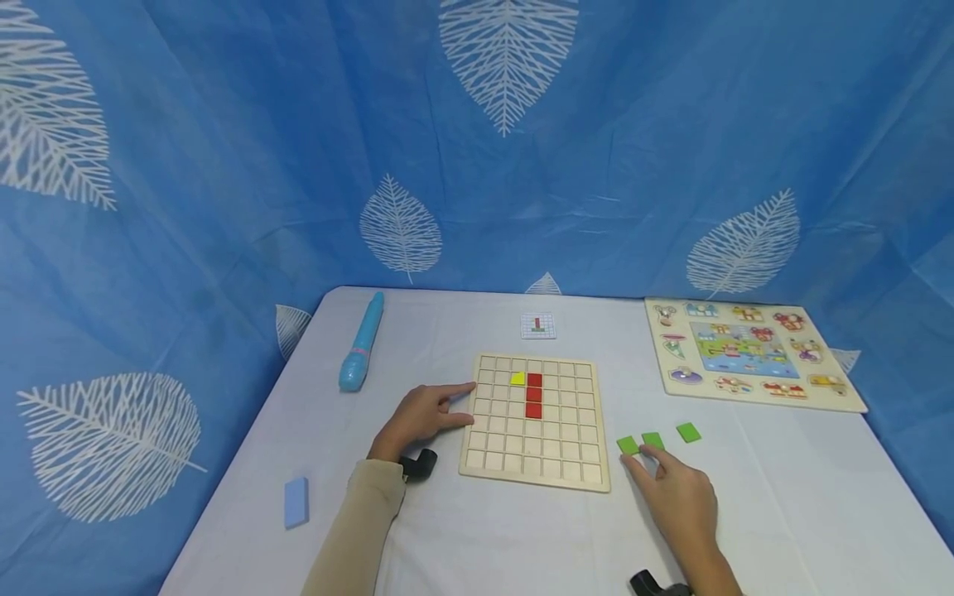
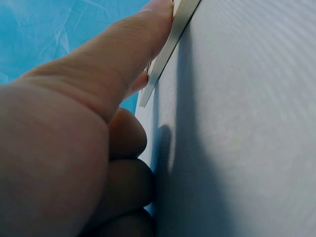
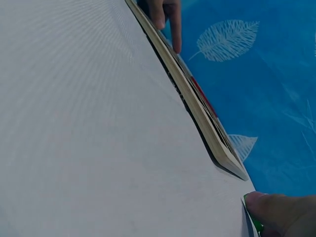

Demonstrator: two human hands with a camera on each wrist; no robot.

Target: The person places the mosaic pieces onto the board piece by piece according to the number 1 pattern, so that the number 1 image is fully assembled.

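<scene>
A wooden grid board [image 1: 537,482] lies in the middle of the table, with three red square tiles [image 1: 534,395] in a column and a yellow tile [image 1: 517,379] beside the topmost. My left hand [image 1: 422,416] touches the board's left edge with its extended index finger and thumb; the other fingers are curled under in the left wrist view. To the right of the board, my right hand [image 1: 678,497] pinches a green square tile [image 1: 628,445] between thumb and index finger. A second green tile [image 1: 652,439] is right by the fingertips, and a third [image 1: 689,432] lies farther right.
Behind the board is a small pattern card [image 1: 538,325] with red and green squares. A wooden picture puzzle [image 1: 760,397] stands at the back right. A blue toy microphone [image 1: 361,348] lies at the back left, and a light-blue block [image 1: 296,502] at the front left.
</scene>
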